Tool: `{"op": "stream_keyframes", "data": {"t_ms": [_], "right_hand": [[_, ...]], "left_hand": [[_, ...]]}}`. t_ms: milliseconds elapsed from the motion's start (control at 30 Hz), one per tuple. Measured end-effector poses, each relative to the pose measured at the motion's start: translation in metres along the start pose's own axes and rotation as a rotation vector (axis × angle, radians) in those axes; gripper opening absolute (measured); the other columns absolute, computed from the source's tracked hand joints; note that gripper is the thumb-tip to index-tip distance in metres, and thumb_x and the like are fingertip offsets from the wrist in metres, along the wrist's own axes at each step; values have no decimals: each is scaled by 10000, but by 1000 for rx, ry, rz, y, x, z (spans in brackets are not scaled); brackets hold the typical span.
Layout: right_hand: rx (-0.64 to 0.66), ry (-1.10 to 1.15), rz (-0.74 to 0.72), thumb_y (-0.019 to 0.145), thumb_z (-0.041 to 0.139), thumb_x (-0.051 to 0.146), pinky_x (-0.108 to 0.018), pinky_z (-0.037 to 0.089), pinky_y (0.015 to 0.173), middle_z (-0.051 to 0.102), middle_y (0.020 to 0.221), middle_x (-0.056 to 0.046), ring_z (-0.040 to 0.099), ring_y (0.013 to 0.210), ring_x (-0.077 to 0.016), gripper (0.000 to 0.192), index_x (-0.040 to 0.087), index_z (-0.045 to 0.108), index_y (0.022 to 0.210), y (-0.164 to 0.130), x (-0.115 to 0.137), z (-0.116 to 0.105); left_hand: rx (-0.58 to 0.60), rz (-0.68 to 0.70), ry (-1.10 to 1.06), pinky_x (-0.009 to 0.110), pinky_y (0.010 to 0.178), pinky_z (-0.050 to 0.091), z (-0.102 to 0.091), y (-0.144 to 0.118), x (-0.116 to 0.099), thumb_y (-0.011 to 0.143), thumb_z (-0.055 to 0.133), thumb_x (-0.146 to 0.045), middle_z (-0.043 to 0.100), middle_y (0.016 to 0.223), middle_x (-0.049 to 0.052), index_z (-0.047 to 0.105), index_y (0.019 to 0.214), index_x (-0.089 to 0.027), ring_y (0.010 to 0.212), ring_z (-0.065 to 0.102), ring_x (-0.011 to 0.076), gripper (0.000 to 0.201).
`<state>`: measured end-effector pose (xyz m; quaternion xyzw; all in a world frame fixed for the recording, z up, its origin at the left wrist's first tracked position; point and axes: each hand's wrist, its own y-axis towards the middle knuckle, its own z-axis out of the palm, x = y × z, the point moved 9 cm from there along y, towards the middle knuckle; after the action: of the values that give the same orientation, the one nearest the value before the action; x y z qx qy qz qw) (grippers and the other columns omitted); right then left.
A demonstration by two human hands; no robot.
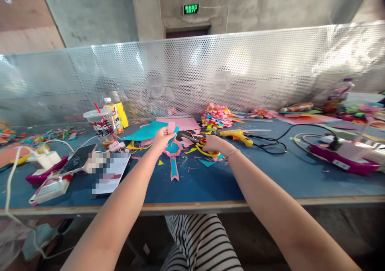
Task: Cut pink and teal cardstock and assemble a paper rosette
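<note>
My left hand [162, 137] pinches a small piece of teal and pink paper [173, 131] above the blue table [270, 174]. My right hand [212, 143] grips yellow-handled scissors [205, 148] whose blades point left toward that paper. Just below my hands lies a pink and teal paper rosette with ribbon tails [173, 158], among coloured scraps. A teal sheet [144, 132] and a pink sheet [182, 123] lie behind my hands.
A yellow glue gun [237, 136] with a black cable lies right of my hands. A plastic cup with a red straw [100, 126], a bottle, a phone [78, 158] and chargers sit at left. A paper flower pile [216, 116] and a purple power strip [343, 158] sit further back and right. A perforated metal screen [270, 66] backs the table.
</note>
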<state>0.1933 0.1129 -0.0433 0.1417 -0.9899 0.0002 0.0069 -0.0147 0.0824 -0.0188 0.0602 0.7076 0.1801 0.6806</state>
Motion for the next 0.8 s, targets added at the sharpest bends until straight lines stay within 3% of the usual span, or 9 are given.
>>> {"op": "stream_keyframes", "data": {"t_ms": [133,233,400,500,800], "right_hand": [[-36,74,32,702,588,375,-252,413,583,664,807,-136,616,742,-238,319,114,664,868,0,-4,-8],[-109,256,9,688,591,504,-254,411,584,656,832,-123,597,740,-234,427,117,636,862,-5,0,-20],[-29,642,-280,766,479,571,-242,426,682,621,1001,-73,568,846,-189,467,168,575,981,-24,31,-28],[-38,621,-287,741,479,620,-257,418,694,606,999,-83,556,838,-192,522,163,558,978,-28,33,-30],[-129,503,-273,707,416,690,-232,320,531,532,648,-19,484,605,-136,551,154,545,697,-25,42,-35]], "left_hand": [[-25,-3,5,282,624,460,-6,4,4,520,719,-207,660,734,55,615,734,-140,642,599,158,248],[-67,24,38,268,594,431,-12,4,3,524,715,-251,649,721,44,625,742,-140,624,577,150,261],[-163,100,32,228,522,363,-23,5,-6,560,690,-317,580,605,1,586,689,-144,549,504,108,239],[-177,131,-16,224,525,357,-24,5,-12,569,683,-327,555,589,-12,562,685,-149,533,485,96,244],[-185,118,-6,250,603,416,-21,-2,-21,541,711,-297,600,679,7,545,775,-155,606,547,121,320]]}}
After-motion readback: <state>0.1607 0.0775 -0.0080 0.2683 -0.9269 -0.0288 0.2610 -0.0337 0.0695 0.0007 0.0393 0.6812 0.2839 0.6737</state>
